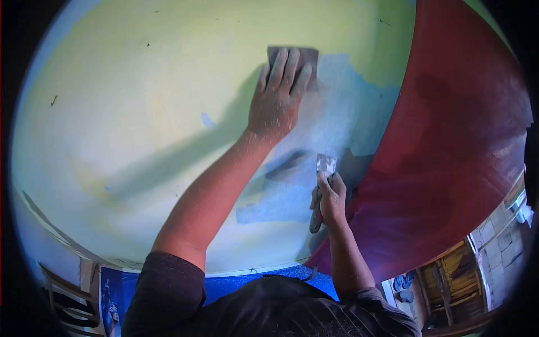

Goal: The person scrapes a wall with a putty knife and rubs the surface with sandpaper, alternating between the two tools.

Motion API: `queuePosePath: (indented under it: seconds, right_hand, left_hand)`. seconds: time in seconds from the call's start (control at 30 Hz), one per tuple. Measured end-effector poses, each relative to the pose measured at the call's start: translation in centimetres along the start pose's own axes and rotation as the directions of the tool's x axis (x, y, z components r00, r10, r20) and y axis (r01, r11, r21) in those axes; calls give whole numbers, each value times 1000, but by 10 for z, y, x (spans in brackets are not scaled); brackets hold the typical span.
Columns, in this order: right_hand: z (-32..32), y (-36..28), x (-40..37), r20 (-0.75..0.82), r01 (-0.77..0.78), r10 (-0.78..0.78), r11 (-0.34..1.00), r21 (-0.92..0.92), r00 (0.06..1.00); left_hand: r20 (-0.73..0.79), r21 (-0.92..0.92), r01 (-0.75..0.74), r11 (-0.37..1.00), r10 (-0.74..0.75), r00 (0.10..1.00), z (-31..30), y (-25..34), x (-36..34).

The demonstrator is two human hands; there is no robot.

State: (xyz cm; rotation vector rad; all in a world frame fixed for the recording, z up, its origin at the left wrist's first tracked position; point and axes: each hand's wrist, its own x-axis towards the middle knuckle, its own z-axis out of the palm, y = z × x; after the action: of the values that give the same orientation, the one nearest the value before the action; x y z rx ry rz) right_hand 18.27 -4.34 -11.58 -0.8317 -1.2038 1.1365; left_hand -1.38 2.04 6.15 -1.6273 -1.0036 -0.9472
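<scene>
My left hand (pixel 279 95) lies flat with fingers spread over a dark sheet of sandpaper (pixel 309 57), pressing it against the pale yellow-green wall (pixel 168 73). The sheet sits at the upper left edge of a light blue patch (pixel 342 106) where the yellow paint is absent. Lower and to the right, my right hand (pixel 331 197) is wrapped round the handle of a putty knife (pixel 326 163), its speckled blade pointing up in front of the wall. Whitish dust covers both hands.
A dark red curtain or panel (pixel 438 151) borders the wall on the right. Below are a blue surface (pixel 241 285), a dark rack (pixel 70 303) at lower left, and footwear (pixel 405 295) beside a wooden structure (pixel 455 281) at lower right. Small nails or marks dot the wall.
</scene>
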Motion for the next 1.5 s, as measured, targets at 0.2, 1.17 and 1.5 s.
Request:
queuePosePath:
  seconds: [0.2, 1.17, 1.5]
  right_hand:
    - [-24, 20, -19, 40, -109, 110, 994, -28, 993]
    - [-41, 45, -20, 121, -116, 131, 986, -120, 984]
    - [34, 28, 39, 215, 88, -80, 996, -29, 973]
  left_hand:
    - [228, -52, 14, 999, -2, 974, 30, 54, -121]
    - [198, -31, 76, 997, -69, 978, 23, 71, -220]
    - [56, 133, 216, 967, -225, 973, -9, -3, -191]
